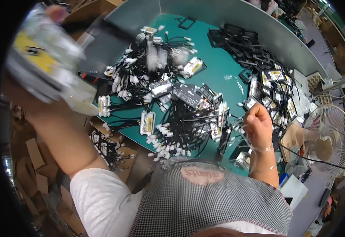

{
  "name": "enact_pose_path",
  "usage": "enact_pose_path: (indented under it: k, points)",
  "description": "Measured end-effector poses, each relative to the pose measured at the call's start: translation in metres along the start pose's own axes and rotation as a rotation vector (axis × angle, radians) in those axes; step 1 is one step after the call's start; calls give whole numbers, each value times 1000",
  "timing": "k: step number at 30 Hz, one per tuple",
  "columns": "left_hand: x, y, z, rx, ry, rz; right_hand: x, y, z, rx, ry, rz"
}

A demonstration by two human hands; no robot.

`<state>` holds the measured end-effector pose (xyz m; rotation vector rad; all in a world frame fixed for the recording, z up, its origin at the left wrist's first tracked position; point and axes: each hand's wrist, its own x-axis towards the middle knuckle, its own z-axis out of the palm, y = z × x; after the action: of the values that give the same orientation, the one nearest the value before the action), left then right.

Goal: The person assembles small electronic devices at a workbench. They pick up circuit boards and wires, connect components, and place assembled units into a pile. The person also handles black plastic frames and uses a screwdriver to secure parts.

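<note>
My left forearm reaches up to the far left. A blurred bundle in clear plastic, with yellow and grey-white parts, hides most of that hand. The hand appears to hold the bundle up beside the table. My right hand is closed at the right, fingers curled and thumb against them, above the table. Thin clear plastic strips trail beside it and along the wrist; what the fingers pinch is too small to tell. Between my arms lies a pile of black cables with white plugs and small modules bearing white-and-yellow labels.
The green tabletop has a raised grey rim. Black plastic frames and more labelled modules lie along its right side. A fan stands at right. More cabled modules and cardboard pieces lie below left.
</note>
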<state>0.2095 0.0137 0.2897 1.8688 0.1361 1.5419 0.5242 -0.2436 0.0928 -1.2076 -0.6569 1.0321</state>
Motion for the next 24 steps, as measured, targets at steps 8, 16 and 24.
enact_pose_path:
  k: [8, 16, 24]
  points:
    - [-145, -50, 97, -479, -200, -814, -15, -5, 47, -247, -324, -113]
    - [-227, -36, 164, 200, -274, -706, -23, 19, 73, -677, -332, -81]
    - [-223, -47, 158, -405, -658, -837, -24, 20, 38, 235, -286, 128]
